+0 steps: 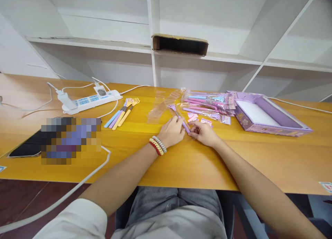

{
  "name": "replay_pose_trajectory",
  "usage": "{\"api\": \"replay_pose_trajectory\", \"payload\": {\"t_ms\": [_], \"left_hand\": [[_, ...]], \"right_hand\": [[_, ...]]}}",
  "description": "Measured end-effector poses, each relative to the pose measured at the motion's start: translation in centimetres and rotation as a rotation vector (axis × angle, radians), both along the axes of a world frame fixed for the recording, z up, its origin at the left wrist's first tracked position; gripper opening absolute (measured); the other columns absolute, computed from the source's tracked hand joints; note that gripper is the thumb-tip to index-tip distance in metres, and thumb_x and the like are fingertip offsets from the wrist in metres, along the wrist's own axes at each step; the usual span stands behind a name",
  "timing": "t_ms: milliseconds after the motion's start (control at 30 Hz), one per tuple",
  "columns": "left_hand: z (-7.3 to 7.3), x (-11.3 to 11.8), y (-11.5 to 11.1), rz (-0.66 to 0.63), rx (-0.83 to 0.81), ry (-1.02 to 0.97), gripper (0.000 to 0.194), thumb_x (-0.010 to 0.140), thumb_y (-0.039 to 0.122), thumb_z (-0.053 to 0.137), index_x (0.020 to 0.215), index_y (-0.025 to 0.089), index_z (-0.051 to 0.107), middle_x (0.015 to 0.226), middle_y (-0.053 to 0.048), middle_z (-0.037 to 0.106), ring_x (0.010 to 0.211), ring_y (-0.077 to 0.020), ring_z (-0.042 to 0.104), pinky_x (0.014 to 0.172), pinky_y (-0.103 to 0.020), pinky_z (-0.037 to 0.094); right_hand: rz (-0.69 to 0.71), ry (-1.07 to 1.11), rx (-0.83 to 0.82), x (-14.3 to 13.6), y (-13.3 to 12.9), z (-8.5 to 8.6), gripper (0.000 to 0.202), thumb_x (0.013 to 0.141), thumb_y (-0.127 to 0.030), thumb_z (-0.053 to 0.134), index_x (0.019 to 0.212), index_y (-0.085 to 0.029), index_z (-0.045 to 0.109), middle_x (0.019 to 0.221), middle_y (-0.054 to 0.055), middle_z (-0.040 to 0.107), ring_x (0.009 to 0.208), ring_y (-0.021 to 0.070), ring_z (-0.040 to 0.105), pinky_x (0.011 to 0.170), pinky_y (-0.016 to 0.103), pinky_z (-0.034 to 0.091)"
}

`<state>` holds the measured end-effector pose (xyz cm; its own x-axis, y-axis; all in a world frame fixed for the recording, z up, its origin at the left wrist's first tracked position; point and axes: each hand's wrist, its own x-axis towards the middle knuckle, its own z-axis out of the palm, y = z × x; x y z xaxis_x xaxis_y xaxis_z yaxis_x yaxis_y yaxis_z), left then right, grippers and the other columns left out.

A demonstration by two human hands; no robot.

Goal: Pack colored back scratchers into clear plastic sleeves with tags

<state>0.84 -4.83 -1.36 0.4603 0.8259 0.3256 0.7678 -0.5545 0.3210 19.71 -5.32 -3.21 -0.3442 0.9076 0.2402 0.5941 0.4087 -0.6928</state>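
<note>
A purple claw-headed stick (186,127) lies slanted between my hands, its small fork-like head pointing up and left. My left hand (172,131), with bead bracelets at the wrist, has its fingers closed on the stick's shaft. My right hand (203,132) pinches clear plastic at the stick's lower end. Flat clear plastic bags (157,109) lie just beyond my left hand. Small pink cards (192,116) rest beyond my right hand. Bagged pink, blue and purple sticks (207,102) are piled behind the cards. Several unbagged claw sticks (126,114) lie together to the left.
A purple open box (275,129) stands on the table (259,159) at right. A white power strip (93,100) with cables and a dark phone (28,144) are at left. Shelving with a cardboard box (180,45) rises behind.
</note>
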Motion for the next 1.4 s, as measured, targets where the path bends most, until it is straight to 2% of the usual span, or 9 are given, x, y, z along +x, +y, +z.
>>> {"api": "replay_pose_trajectory", "payload": {"t_ms": [100, 200, 400, 600, 833, 1033, 1200, 1267, 1400], "left_hand": [[-0.5, -0.1, 0.5, -0.212, 0.088, 0.019, 0.031, 0.084, 0.028, 0.045, 0.112, 0.018, 0.051, 0.115, -0.009, 0.052, 0.11, -0.0218, 0.049, 0.096, -0.035, 0.039], [-1.2, -0.1, 1.1, -0.29, 0.07, 0.041, 0.033, 0.086, 0.03, 0.042, 0.116, 0.018, 0.05, 0.121, -0.009, 0.05, 0.116, -0.0213, 0.045, 0.102, -0.036, 0.035], [-1.6, -0.3, 1.5, -0.276, 0.02, 0.081, 0.037, 0.089, 0.037, 0.036, 0.119, 0.02, 0.051, 0.132, -0.008, 0.044, 0.124, -0.0222, 0.038, 0.105, -0.039, 0.031], [-1.7, -0.5, 1.4, -0.262, -0.004, 0.088, 0.044, 0.085, 0.047, 0.041, 0.118, 0.019, 0.051, 0.133, -0.009, 0.042, 0.127, -0.0249, 0.035, 0.106, -0.04, 0.031], [-1.2, -0.4, 1.2, -0.248, 0.006, 0.07, 0.042, 0.079, 0.051, 0.05, 0.108, 0.021, 0.055, 0.127, -0.008, 0.047, 0.12, -0.0239, 0.042, 0.102, -0.04, 0.035], [-1.1, -0.2, 1.0, -0.207, 0.033, 0.045, 0.035, 0.077, 0.043, 0.055, 0.102, 0.02, 0.058, 0.116, -0.007, 0.055, 0.113, -0.0231, 0.047, 0.1, -0.039, 0.037], [-0.8, -0.1, 0.7, -0.234, 0.05, 0.039, 0.03, 0.075, 0.039, 0.056, 0.098, 0.019, 0.061, 0.109, -0.007, 0.059, 0.11, -0.0233, 0.049, 0.101, -0.039, 0.036], [-0.8, -0.1, 0.6, -0.239, 0.052, 0.043, 0.029, 0.076, 0.039, 0.056, 0.097, 0.019, 0.061, 0.108, -0.007, 0.059, 0.11, -0.0235, 0.049, 0.101, -0.039, 0.035], [-0.7, -0.1, 0.6, -0.229, 0.041, 0.033, 0.03, 0.076, 0.043, 0.055, 0.094, 0.02, 0.062, 0.112, -0.007, 0.056, 0.113, -0.024, 0.046, 0.102, -0.04, 0.034]], "right_hand": [[0.03, -0.02, -0.022, 0.3, 0.1, 0.1, 0.034, 0.073, -0.019, 0.057, 0.107, -0.017, 0.056, 0.07, -0.001, 0.062, 0.058, 0.0104, 0.054, 0.061, 0.024, 0.044], [0.068, -0.022, -0.094, 1.0, 0.2, 0.4, 0.034, 0.071, -0.016, 0.056, 0.105, -0.017, 0.056, 0.073, 0.0, 0.061, 0.06, 0.0102, 0.053, 0.061, 0.023, 0.043], [0.134, -0.05, -0.205, 2.3, 0.0, 1.4, 0.047, 0.062, -0.016, 0.063, 0.108, -0.017, 0.056, 0.088, 0.001, 0.056, 0.062, 0.0083, 0.045, 0.061, 0.023, 0.041], [0.156, -0.148, -0.226, 2.5, 0.0, 1.8, 0.036, 0.061, -0.024, 0.067, 0.096, -0.016, 0.062, 0.077, -0.001, 0.052, 0.064, 0.0093, 0.045, 0.06, 0.023, 0.039], [0.193, -0.138, -0.237, 2.4, 0.0, 1.7, 0.026, 0.066, -0.033, 0.065, 0.086, -0.016, 0.064, 0.067, -0.002, 0.054, 0.058, 0.0091, 0.048, 0.056, 0.022, 0.038], [-0.021, -0.162, -0.019, 2.9, 0.5, 1.1, 0.017, 0.074, -0.028, 0.056, 0.082, -0.016, 0.063, 0.062, -0.001, 0.057, 0.055, 0.0101, 0.049, 0.055, 0.023, 0.038], [-0.281, -0.288, 0.208, 4.1, 1.7, 0.6, 0.022, 0.073, -0.026, 0.054, 0.09, -0.016, 0.065, 0.085, 0.006, 0.063, 0.075, 0.0166, 0.055, 0.071, 0.028, 0.041], [-0.333, -0.362, 0.215, 4.6, 2.0, 0.4, 0.027, 0.073, -0.028, 0.055, 0.094, -0.015, 0.065, 0.093, 0.01, 0.062, 0.083, 0.0194, 0.055, 0.077, 0.03, 0.041], [-0.353, -0.48, 0.131, 5.0, 2.4, 0.1, 0.027, 0.075, -0.031, 0.055, 0.093, -0.014, 0.066, 0.089, 0.011, 0.061, 0.081, 0.0198, 0.055, 0.077, 0.029, 0.041]]}}
